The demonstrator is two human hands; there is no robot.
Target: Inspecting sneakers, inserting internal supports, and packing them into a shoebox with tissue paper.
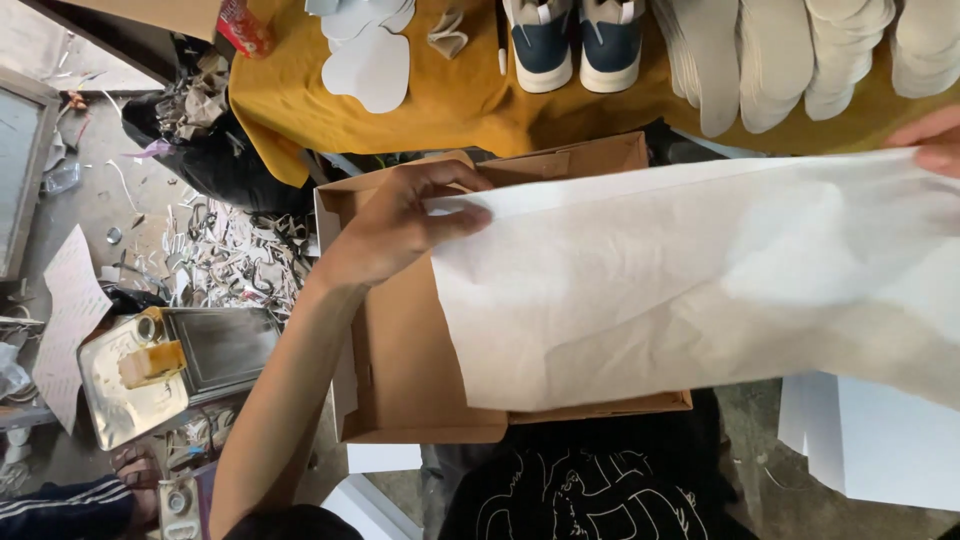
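Both hands, left hand (395, 225) and right hand (930, 140), pinch the white tissue sheet (690, 270), best kept taut and centred over the open brown cardboard box (400, 380).

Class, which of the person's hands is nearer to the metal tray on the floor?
Left. The left hand grips the tissue paper's edge above the metal tray; the right hand is far across.

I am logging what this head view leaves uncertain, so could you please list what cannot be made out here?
- Inside of the cardboard box: mostly covered by the white tissue sheet in the head view.
- Right hand: cut off by the right edge; only fingers on the sheet show.
- Pair of shoes: cut by the top edge.
- Stacked insoles: tops cut off, so no count.
- Left hand: pinches the sheet's corner; fingertips partly hidden.
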